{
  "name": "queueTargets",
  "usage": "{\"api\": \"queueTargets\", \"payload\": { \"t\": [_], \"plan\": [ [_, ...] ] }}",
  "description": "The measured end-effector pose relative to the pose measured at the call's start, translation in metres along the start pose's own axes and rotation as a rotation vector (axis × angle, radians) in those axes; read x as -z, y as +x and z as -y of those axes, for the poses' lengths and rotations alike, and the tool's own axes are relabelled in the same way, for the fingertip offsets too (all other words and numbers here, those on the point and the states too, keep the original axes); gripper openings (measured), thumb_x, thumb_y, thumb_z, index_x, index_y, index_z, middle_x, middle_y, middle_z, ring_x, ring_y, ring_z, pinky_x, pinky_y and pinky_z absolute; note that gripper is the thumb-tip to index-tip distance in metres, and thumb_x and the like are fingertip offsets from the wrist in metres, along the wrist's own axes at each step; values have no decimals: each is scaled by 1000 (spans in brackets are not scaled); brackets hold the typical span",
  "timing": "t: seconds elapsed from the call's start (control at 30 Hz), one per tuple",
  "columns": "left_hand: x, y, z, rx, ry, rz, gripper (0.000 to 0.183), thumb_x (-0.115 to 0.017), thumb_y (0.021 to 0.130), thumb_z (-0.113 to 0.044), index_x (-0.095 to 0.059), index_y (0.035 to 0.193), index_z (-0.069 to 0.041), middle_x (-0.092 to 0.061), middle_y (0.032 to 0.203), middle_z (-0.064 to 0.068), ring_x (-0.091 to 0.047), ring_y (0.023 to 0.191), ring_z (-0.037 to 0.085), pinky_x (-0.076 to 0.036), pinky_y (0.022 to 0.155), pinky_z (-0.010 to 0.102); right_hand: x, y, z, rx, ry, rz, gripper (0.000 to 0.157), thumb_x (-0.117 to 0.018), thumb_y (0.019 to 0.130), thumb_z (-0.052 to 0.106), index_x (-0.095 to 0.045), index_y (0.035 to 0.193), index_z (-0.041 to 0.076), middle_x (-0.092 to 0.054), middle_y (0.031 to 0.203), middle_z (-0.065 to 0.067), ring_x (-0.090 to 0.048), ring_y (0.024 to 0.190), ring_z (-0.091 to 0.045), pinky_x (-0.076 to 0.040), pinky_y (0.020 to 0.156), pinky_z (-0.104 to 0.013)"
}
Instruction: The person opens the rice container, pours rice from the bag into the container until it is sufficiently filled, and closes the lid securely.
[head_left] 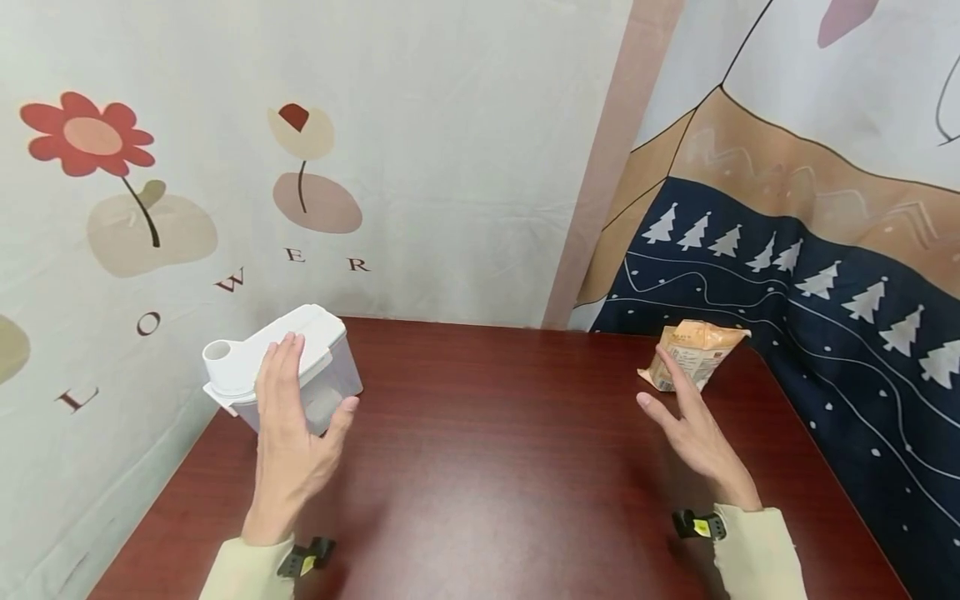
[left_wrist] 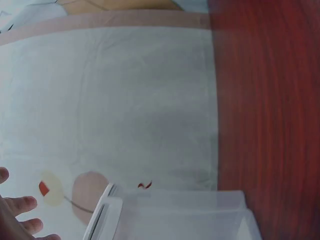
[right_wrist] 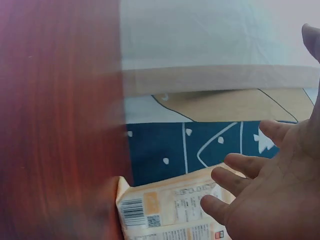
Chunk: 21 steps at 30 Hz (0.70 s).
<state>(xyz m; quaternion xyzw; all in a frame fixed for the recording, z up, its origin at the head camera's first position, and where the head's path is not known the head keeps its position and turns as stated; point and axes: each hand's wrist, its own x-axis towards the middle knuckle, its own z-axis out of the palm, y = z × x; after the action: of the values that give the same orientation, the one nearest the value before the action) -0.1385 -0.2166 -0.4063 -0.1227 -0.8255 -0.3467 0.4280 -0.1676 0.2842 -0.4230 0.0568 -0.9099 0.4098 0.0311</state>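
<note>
A translucent plastic storage box (head_left: 322, 392) with a white lid (head_left: 300, 329) and a round spout cap stands at the left of the table. My left hand (head_left: 292, 442) is in front of it, fingers extended and thumb spread; whether it touches the box cannot be told from the head view. In the left wrist view the fingers (left_wrist: 22, 220) are apart from the box (left_wrist: 175, 215). At the far right stands an orange and cream printed packet (head_left: 693, 354) with a barcode. My right hand (head_left: 697, 433) hovers just before the packet (right_wrist: 170, 210), fingers and thumb apart, holding nothing.
Both things stand on a dark red wooden table (head_left: 495, 433). A pale curtain (head_left: 465, 167) with flower prints hangs along the back and left. A navy and tan curtain (head_left: 720, 275) with tree prints borders the right side.
</note>
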Motion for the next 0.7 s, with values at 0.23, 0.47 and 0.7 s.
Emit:
{"api": "queueTargets", "payload": {
  "t": [0.23, 0.47, 0.7],
  "plan": [
    [15, 9, 5, -16, -10, -115, 86, -63, 92, -60, -41, 154, -4, -45, 156, 22, -31, 149, 43, -19, 127, 53, 14, -4, 0, 10, 151, -50, 74, -51, 107, 37, -8, 166, 30, -13, 172, -15, -15, 155, -45, -19, 117, -77],
    [32, 11, 11, 62, -13, -175, 79, -66, 91, -44, -41, 154, -3, -44, 155, 26, -30, 147, 48, -18, 128, 52, 23, -9, -5, 4, 258, -122, 66, -43, 110, 36, -10, 166, 29, -17, 172, -13, -17, 157, -37, -25, 128, -39],
    [46, 5, 26, 289, -68, -202, 69, -62, 93, -27, -40, 157, -15, -41, 161, 9, -33, 151, 21, -24, 125, 29, 32, -9, -15, 21, 389, -213, 59, -39, 111, 32, -16, 165, 22, -23, 168, -16, -29, 153, -19, -32, 106, -3]
  ]
}}
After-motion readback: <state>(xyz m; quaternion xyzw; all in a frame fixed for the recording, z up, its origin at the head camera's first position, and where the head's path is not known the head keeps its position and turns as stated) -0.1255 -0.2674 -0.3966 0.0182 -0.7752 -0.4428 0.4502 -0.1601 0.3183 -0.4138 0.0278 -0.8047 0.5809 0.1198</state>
